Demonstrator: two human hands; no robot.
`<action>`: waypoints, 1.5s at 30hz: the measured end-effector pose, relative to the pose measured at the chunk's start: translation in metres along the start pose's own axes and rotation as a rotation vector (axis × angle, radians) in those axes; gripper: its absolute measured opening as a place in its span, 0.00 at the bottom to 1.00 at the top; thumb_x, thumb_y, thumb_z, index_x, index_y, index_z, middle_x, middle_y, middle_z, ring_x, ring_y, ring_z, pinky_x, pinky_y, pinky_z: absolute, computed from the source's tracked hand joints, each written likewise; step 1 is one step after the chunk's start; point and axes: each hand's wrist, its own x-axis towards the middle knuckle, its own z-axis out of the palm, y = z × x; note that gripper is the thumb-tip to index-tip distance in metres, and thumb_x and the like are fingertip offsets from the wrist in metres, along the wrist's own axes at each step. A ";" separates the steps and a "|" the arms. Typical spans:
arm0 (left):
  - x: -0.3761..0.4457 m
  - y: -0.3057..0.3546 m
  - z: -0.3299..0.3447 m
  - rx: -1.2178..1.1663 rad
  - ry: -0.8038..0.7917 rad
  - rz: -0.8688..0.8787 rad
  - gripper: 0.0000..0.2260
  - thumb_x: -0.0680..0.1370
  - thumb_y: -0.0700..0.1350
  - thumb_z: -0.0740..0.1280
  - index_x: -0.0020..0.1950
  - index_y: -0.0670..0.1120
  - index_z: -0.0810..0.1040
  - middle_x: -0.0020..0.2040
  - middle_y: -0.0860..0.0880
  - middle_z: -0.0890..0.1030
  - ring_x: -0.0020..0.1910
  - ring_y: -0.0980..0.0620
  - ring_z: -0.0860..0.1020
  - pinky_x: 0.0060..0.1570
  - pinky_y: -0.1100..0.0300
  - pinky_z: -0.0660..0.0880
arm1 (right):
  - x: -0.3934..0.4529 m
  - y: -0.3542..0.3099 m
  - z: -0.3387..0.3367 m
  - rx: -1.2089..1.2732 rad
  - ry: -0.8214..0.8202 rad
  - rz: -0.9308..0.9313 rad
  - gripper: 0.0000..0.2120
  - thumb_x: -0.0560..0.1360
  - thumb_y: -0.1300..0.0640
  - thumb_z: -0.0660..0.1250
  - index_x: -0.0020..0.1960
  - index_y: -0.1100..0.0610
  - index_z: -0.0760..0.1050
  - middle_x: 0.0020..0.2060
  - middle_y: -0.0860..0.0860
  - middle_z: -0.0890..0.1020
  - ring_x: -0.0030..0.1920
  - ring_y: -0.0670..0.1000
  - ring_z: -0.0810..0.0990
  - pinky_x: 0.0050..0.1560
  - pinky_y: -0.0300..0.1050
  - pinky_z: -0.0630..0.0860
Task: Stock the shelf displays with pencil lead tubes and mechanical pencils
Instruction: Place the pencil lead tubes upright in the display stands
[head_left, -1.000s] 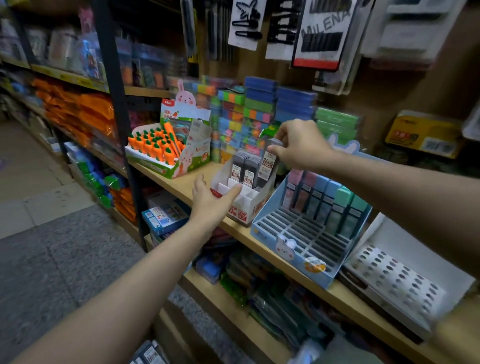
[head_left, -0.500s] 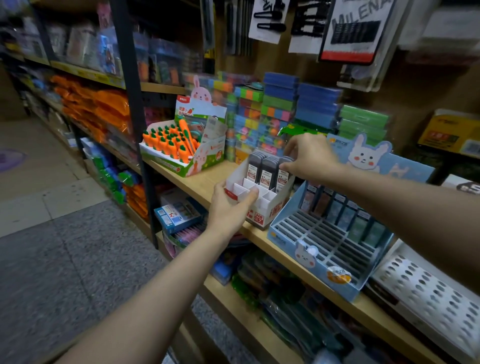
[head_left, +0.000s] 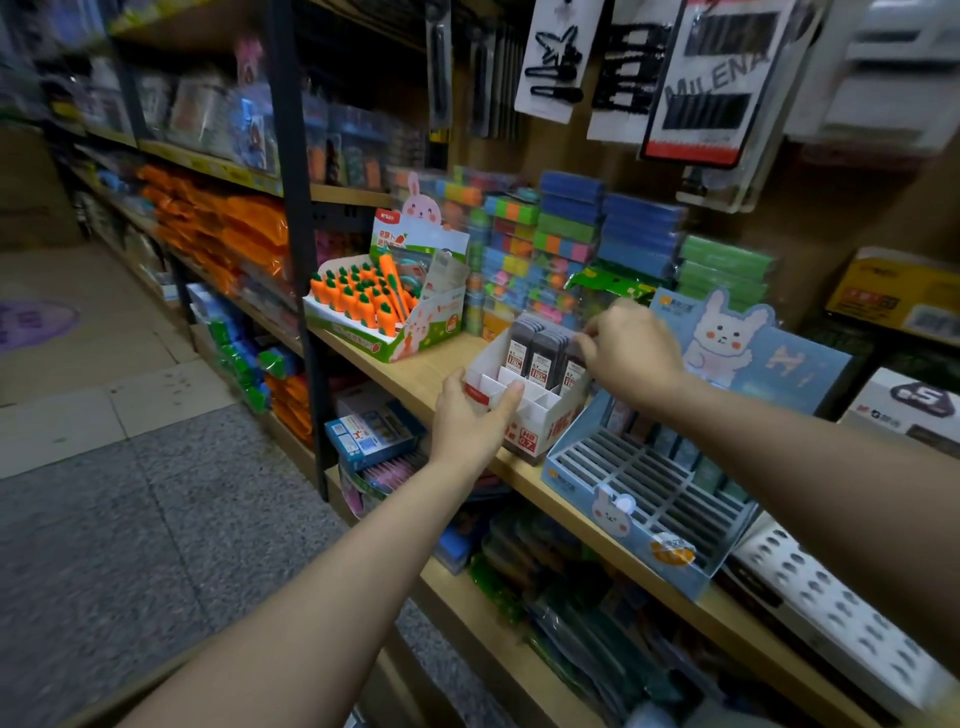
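A small white and red display box (head_left: 550, 423) marked HB 0.7 stands on the wooden shelf (head_left: 415, 371). Dark pencil lead tubes (head_left: 540, 351) stand upright in its back row; the front slots show no tubes. My left hand (head_left: 475, 421) grips the box's front left corner. My right hand (head_left: 631, 348) is over the back right of the box, its fingertips pinching the top of the rightmost lead tube (head_left: 574, 371). To the right stands a blue rabbit display tray (head_left: 639, 493) with slotted dividers and pastel tubes in its back row.
A carrot-pen display box (head_left: 384, 306) sits left of the lead box. Stacked coloured packs (head_left: 566, 244) fill the shelf's back. A white perforated tray (head_left: 841, 613) lies at the far right. Hair-clip cards (head_left: 711, 78) hang above. The aisle floor (head_left: 130, 519) lies to the left.
My right hand brought a lead tube down from above the box into the back row, where it now stands. My left hand has kept its hold on the box's front corner.
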 end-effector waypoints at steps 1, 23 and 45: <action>-0.005 0.000 -0.005 -0.004 -0.001 0.009 0.35 0.75 0.59 0.69 0.76 0.49 0.60 0.73 0.50 0.67 0.69 0.50 0.69 0.67 0.50 0.70 | -0.004 0.000 -0.002 0.007 -0.011 -0.009 0.14 0.80 0.54 0.63 0.57 0.62 0.80 0.57 0.58 0.75 0.57 0.61 0.75 0.55 0.54 0.76; -0.278 -0.303 -0.186 0.172 0.384 -0.961 0.08 0.75 0.37 0.71 0.53 0.38 0.79 0.53 0.37 0.81 0.54 0.41 0.79 0.55 0.54 0.75 | -0.339 -0.142 0.235 0.490 -1.056 0.089 0.05 0.75 0.59 0.68 0.49 0.57 0.81 0.50 0.56 0.84 0.54 0.55 0.81 0.50 0.42 0.74; -0.228 -0.362 -0.148 0.424 0.583 -1.020 0.10 0.75 0.50 0.72 0.49 0.45 0.78 0.54 0.41 0.79 0.46 0.43 0.80 0.49 0.53 0.77 | -0.376 -0.153 0.337 0.226 -1.131 -0.196 0.32 0.75 0.53 0.71 0.74 0.50 0.60 0.68 0.52 0.69 0.65 0.55 0.74 0.63 0.51 0.72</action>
